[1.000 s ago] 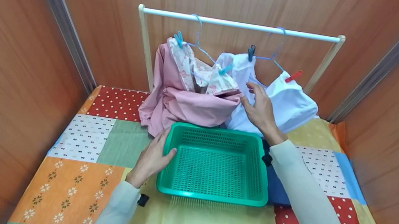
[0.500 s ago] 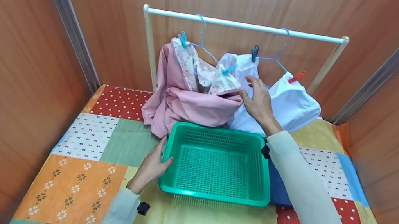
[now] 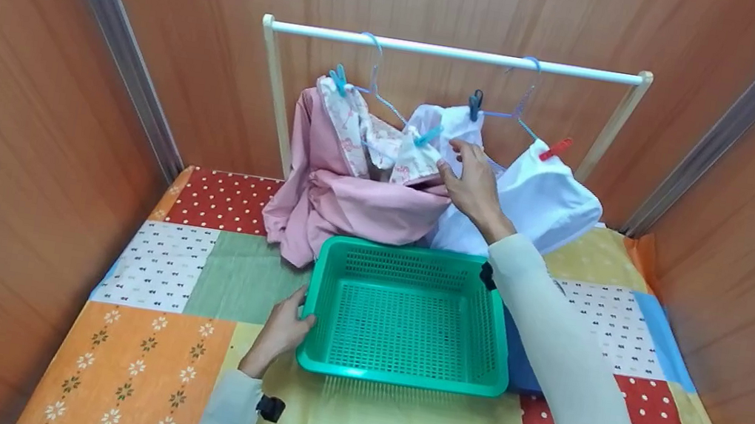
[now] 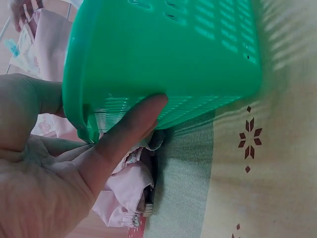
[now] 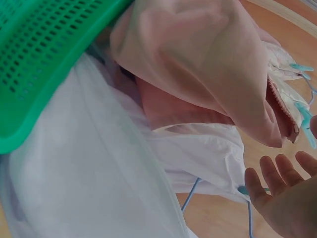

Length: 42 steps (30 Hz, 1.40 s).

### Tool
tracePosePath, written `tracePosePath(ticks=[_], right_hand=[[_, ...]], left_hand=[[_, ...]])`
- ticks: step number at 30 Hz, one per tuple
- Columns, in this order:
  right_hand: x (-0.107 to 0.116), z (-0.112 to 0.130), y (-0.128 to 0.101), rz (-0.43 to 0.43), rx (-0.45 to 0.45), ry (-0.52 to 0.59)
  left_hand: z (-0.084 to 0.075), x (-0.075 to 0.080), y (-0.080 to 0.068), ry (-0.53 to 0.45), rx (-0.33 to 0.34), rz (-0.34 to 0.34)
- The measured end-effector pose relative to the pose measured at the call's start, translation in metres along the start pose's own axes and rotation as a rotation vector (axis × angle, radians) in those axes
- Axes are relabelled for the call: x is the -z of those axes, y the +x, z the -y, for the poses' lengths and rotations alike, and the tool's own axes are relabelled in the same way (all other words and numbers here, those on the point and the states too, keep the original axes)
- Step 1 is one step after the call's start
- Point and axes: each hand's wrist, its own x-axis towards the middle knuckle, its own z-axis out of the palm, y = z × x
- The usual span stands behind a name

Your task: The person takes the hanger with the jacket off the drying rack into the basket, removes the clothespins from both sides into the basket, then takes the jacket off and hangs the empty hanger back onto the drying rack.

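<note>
My left hand [image 3: 281, 332] grips the left rim of a green plastic basket [image 3: 401, 379]; in the left wrist view the thumb goes over the rim and fingers lie along the outer wall. My right hand [image 3: 475, 188] hovers beside the zippered edge of a pink jacket [image 3: 374, 208], fingers loosely bent and holding nothing. The jacket, with its floral lining, hangs from a hanger by teal clothespins. The nearer teal clothespin [image 5: 303, 111] is close to the thumb in the right wrist view. Behind the hand hangs a white garment [image 3: 547, 204] with a black clothespin [image 3: 475, 105] and a red one [image 3: 556, 149].
A white-barred drying rack [image 3: 446, 52] stands at the back, bearing both hangers. Wooden panels [image 3: 748, 185] enclose the sides and rear. Under the basket's right side shows something dark blue [image 3: 523, 361]. A patchwork cloth [image 3: 147, 350] covers the surface.
My left hand has slid toward me along the basket's left rim. My right hand has shifted slightly left, closer to the jacket's clothespin. Basket and garments stay in place.
</note>
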Motion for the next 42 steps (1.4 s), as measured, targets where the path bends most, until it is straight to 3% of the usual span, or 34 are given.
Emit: tracePosePath(ticks=[14,23,35,42], right_hand=[[-0.015,0.004,0.017,0.132,-0.081,-0.042],[-0.024,0.011,0.025,0.165,-0.073,-0.074],[-0.044,0.003,0.021,0.004,0.035,-0.099],[-0.049,0.001,0.022,-0.096,0.041,-0.095]], left_hand=[[0.004,-0.004,-0.003,-0.013,-0.008,-0.001],[0.003,-0.003,-0.003,-0.022,-0.013,0.006],[0.006,-0.002,-0.005,-0.033,-0.021,0.016],[0.004,-0.003,-0.004,-0.051,-0.002,0.013]])
